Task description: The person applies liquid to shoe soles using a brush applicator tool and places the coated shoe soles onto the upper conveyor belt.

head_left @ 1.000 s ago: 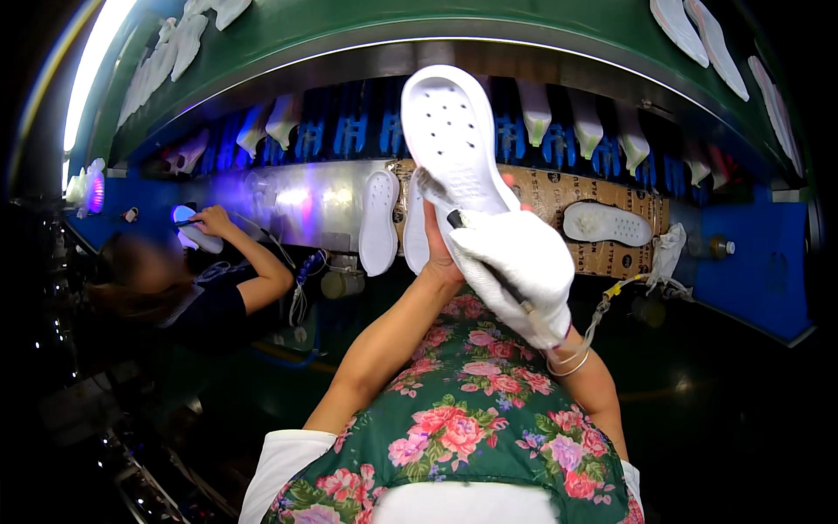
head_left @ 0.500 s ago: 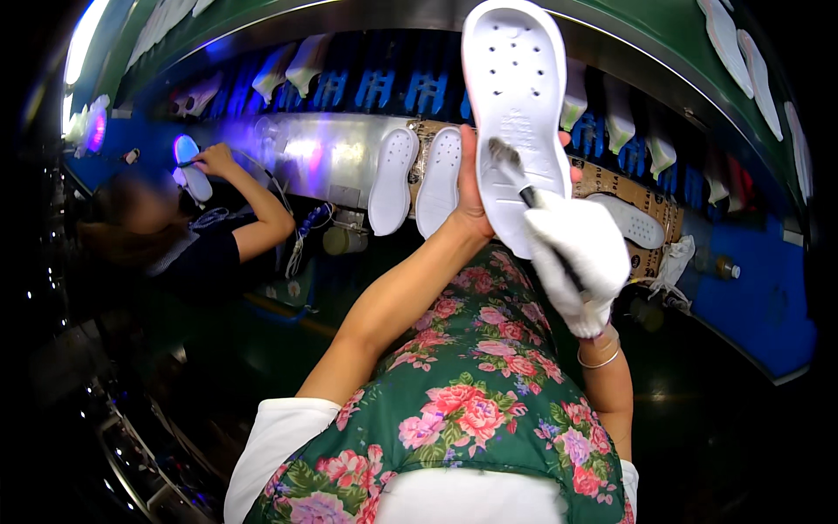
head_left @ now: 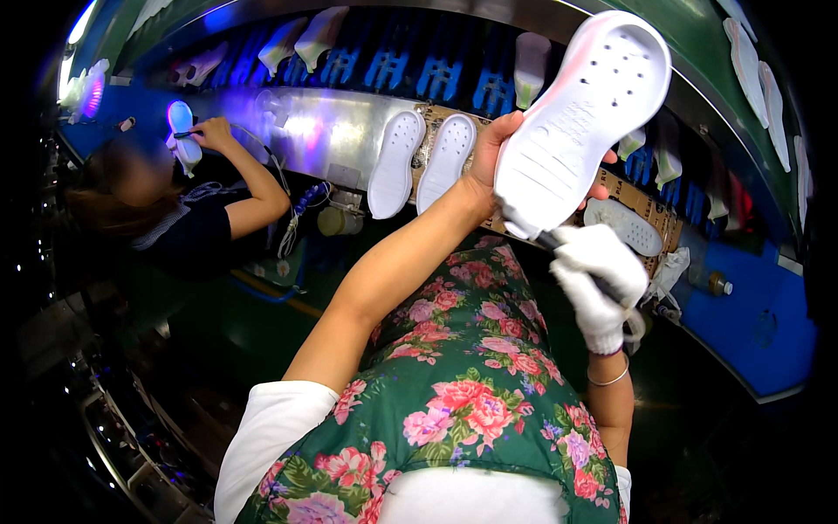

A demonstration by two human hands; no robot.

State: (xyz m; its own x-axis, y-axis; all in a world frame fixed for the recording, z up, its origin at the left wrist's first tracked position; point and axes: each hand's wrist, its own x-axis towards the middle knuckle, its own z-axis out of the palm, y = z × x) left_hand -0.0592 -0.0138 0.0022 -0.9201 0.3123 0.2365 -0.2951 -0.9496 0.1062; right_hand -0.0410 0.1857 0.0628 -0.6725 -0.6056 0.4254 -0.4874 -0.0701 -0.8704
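My bare left hand (head_left: 491,159) holds up a white shoe sole (head_left: 576,131), its fingers wrapped around both edges from beneath. Small holes dot the far, wide end of this sole, and grooves cross its nearer part. In my right hand (head_left: 602,272), which wears a white knitted glove, is a brush (head_left: 550,238) with a dark handle. Its bristles meet the near end of the sole and are partly hidden there. Two more white soles, a left one (head_left: 396,164) and a right one (head_left: 447,162), lie side by side beyond my left forearm.
Another sole (head_left: 624,225) rests on cardboard (head_left: 672,218) to the right, near a crumpled white cloth (head_left: 668,272) and a bottle (head_left: 717,284). Blue racks (head_left: 441,77) line the far side, some carrying shoe parts. On the left a co-worker's hand (head_left: 210,134) works at a lit sole (head_left: 181,118).
The held sole has moved right and nearer, and its far end now tilts to the right. The brush has gone from the sole's middle to its near end.
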